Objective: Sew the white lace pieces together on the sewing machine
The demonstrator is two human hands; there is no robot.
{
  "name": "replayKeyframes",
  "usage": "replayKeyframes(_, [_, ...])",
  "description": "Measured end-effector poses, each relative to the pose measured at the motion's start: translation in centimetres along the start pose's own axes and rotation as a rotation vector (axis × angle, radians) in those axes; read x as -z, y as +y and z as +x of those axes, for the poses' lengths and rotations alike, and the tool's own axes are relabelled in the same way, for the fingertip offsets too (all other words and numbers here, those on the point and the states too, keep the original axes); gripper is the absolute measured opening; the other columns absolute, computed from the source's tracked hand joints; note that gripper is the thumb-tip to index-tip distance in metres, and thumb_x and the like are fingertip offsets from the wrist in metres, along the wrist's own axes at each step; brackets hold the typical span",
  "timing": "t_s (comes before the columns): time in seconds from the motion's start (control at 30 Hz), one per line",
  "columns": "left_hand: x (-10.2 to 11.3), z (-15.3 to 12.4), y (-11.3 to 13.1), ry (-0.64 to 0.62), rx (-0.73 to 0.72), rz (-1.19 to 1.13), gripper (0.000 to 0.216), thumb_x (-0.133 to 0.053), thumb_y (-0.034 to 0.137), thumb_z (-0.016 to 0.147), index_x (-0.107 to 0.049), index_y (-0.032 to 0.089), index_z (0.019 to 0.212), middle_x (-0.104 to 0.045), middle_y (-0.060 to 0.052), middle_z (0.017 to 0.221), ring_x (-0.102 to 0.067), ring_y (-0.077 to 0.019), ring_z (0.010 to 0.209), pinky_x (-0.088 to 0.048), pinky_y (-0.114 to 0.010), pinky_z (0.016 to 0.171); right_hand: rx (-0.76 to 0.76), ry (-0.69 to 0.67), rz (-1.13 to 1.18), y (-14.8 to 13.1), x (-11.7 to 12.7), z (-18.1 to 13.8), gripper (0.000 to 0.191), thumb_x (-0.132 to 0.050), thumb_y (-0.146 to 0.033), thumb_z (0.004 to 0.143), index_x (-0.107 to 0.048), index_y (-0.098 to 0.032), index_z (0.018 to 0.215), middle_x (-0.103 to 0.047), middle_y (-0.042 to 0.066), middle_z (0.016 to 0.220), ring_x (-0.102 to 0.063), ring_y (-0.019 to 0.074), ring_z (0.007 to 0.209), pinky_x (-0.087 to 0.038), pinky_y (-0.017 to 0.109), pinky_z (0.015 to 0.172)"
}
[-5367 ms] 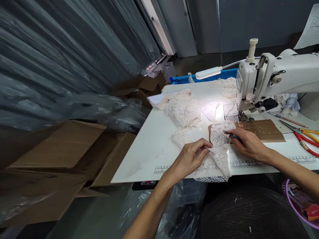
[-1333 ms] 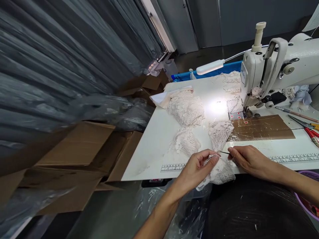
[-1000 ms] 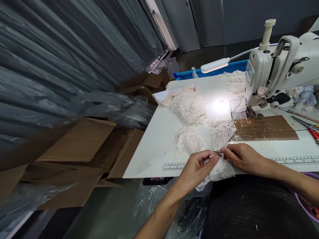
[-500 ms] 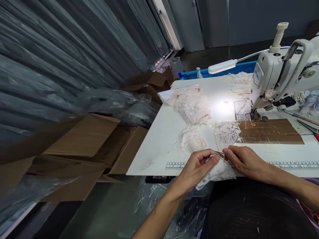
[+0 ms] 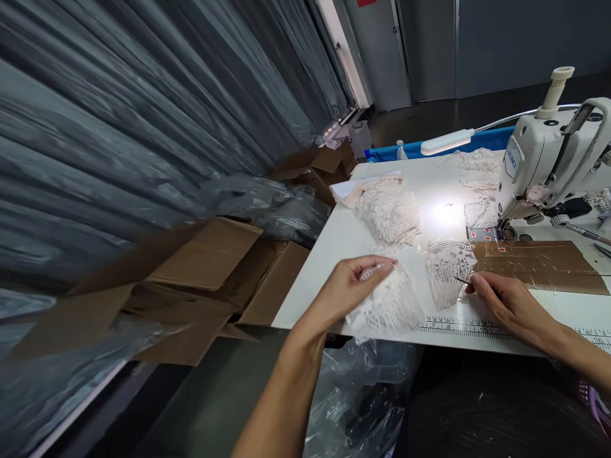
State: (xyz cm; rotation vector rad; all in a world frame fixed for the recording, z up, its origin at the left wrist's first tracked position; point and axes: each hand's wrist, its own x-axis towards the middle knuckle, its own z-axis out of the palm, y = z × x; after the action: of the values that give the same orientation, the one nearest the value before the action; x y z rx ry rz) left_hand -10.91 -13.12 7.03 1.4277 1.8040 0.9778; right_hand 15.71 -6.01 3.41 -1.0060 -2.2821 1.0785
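Note:
Between the thumb and fingers of my left hand [image 5: 340,287] hangs a piece of white lace fabric [image 5: 389,306], pinched at its upper edge over the table's front. My right hand [image 5: 513,304] is closed around a thin dark pointed tool [image 5: 461,280]; its exact kind cannot be made out. The tool's tip points left, over a second lace piece [image 5: 445,264] lying flat on the table. Behind my left hand lies a pile of cream lace [image 5: 389,213].
A white sewing machine [image 5: 529,159] stands at the right, its lamp [image 5: 447,142] lighting the white table [image 5: 305,286]. Brown board [image 5: 548,264] lies before the needle. A printed ruler [image 5: 470,327] runs along the front edge. Open cardboard boxes [image 5: 205,254] and plastic sheeting stand left.
My hands have moved apart. The left carries the lace leftward, over where a smaller lace heap lay; the right has drawn away with the pointed tool. The view has shifted a little.

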Motion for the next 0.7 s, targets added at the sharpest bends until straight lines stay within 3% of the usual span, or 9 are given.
replayKeyframes(0.1, [0.5, 1.7, -1.0, 0.205, -0.123, 0.227, 0.032, -0.068, 0.044, 0.08, -0.075, 0.023, 0.104, -0.07, -0.008, 0.107, -0.063, -0.025, 0.1, -0.052, -0.033, 0.08, 0.019, 0.004, -0.013, 0.1, 0.0, -0.2, 0.058, -0.02, -0.059, 0.098, -0.054, -0.02, 0.071, -0.049, 0.0, 0.057, -0.043, 0.0143, 0.052, -0.035, 0.029, 0.053])
replayKeyframes(0.17, [-0.4, 2.4, -1.2, 0.221, -0.22, 0.3, 0.032, -0.065, 0.042, 0.083, -0.073, 0.023, 0.107, -0.067, -0.007, 0.112, -0.063, -0.0237, 0.102, -0.053, -0.032, 0.079, 0.038, 0.014, -0.009, 0.2, 0.0, -0.3, 0.057, -0.02, -0.057, 0.099, -0.054, -0.02, 0.072, -0.05, 0.0, 0.058, -0.044, 0.0143, 0.052, -0.035, 0.028, 0.053])
replayKeyframes(0.3, [-3.8, 2.9, -0.9, 0.056, -0.324, 0.367, 0.026, -0.055, 0.035, 0.093, -0.071, 0.02, 0.106, -0.067, -0.007, 0.108, -0.065, -0.0218, 0.099, -0.055, -0.036, 0.081, 0.085, 0.059, 0.011, 0.0, 0.2, -0.3, 0.049, -0.028, -0.051, 0.099, -0.052, -0.02, 0.07, -0.051, 0.0, 0.058, -0.044, 0.013, 0.052, -0.035, 0.027, 0.052])
replayKeyframes(0.4, [-5.6, 3.1, -0.5, 0.003, -0.418, 0.461, 0.024, -0.048, 0.024, 0.096, -0.068, 0.016, 0.108, -0.066, -0.01, 0.107, -0.064, -0.023, 0.099, -0.055, -0.039, 0.083, 0.115, 0.085, 0.048, -0.2, 0.3, -0.4, 0.035, -0.044, -0.047, 0.095, -0.058, -0.019, 0.079, -0.053, -0.001, 0.06, -0.044, 0.0114, 0.052, -0.034, 0.025, 0.051])
replayKeyframes(0.5, [-5.9, 2.8, -0.1, -0.182, -0.584, 0.48, 0.026, -0.047, 0.014, 0.093, -0.065, 0.019, 0.111, -0.065, -0.008, 0.111, -0.063, -0.0214, 0.101, -0.054, -0.038, 0.084, 0.116, 0.14, 0.087, -0.1, 0.4, -0.6, 0.024, -0.054, -0.041, 0.09, -0.06, -0.018, 0.087, -0.051, -0.003, 0.059, -0.042, 0.01, 0.05, -0.034, 0.023, 0.049])
replayKeyframes(0.6, [-5.7, 2.1, 0.0, -0.412, -0.648, 0.411, 0.021, -0.055, 0.015, 0.09, -0.066, 0.021, 0.107, -0.065, -0.006, 0.113, -0.063, -0.0193, 0.103, -0.054, -0.032, 0.083, 0.089, 0.198, 0.109, 0.3, 0.6, -0.7, 0.019, -0.05, -0.033, 0.09, -0.055, -0.019, 0.078, -0.048, -0.004, 0.058, -0.04, 0.0094, 0.05, -0.034, 0.023, 0.05])
replayKeyframes(0.7, [-6.2, 1.5, -0.3, -0.373, -0.643, 0.368, 0.015, -0.053, 0.02, 0.094, -0.067, 0.019, 0.098, -0.066, -0.008, 0.108, -0.063, -0.0188, 0.1, -0.052, -0.03, 0.08, 0.092, 0.191, 0.114, 0.6, 0.7, -0.7, 0.018, -0.053, -0.034, 0.09, -0.053, -0.02, 0.079, -0.049, -0.004, 0.062, -0.041, 0.0096, 0.052, -0.036, 0.023, 0.051])
